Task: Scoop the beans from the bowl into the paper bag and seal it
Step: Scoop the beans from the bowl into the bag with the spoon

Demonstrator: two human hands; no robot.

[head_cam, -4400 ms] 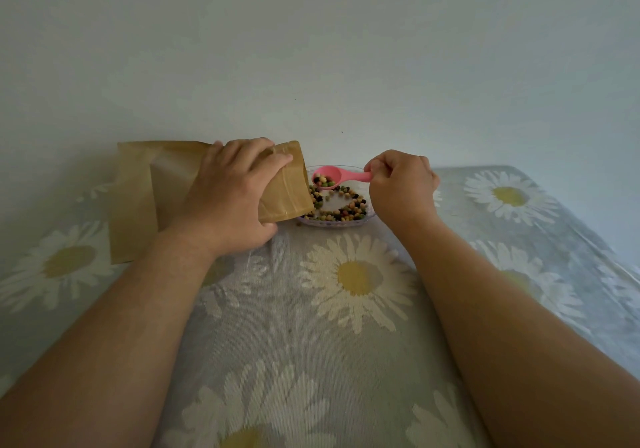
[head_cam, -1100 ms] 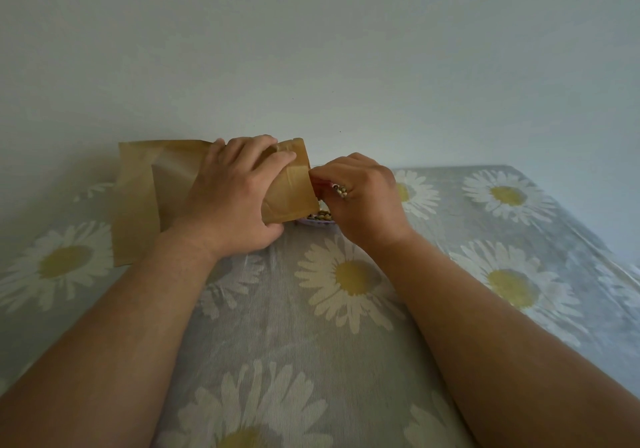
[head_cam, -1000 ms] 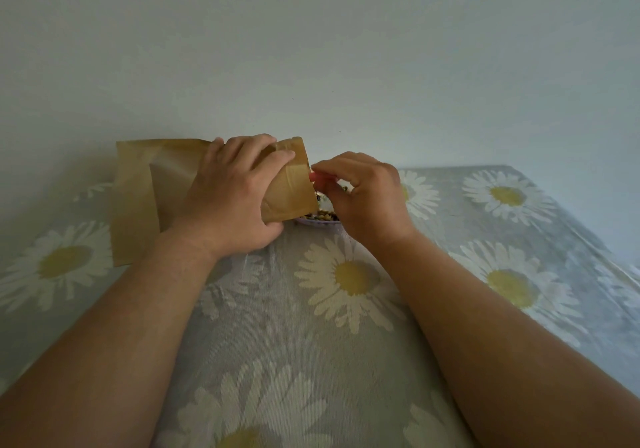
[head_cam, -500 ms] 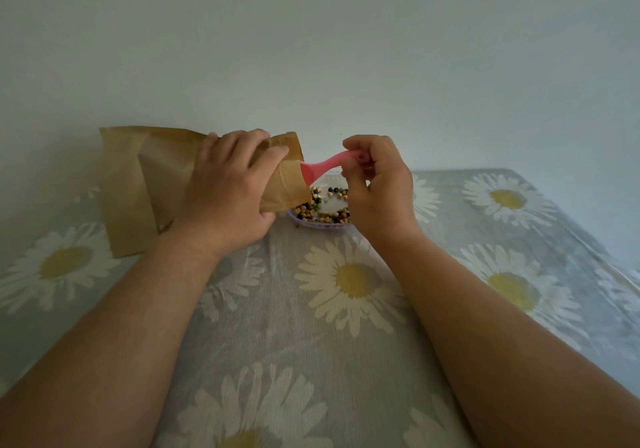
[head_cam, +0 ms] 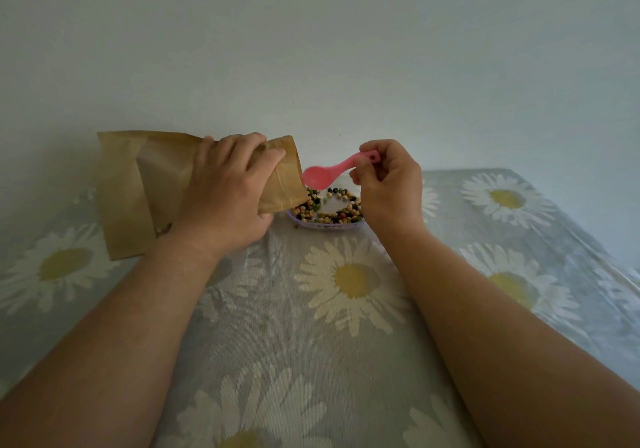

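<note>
Above the bowl [head_cam: 323, 223] | right hand [head_cam: 389, 184] pinches pink spoon [head_cam: 332, 172], looks empty | left hand [head_cam: 230, 194] grips tipped paper bag [head_cam: 162, 184] beside bowl | beans [head_cam: 329, 209] left in bowl | next: dip, scoop again

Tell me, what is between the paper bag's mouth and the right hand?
In the head view, the pink spoon spans it: bowl end by the paper bag, handle in the right hand.

daisy-print tablecloth [head_cam: 346, 343] | covers table | pale wall [head_cam: 311, 49] behind
</note>
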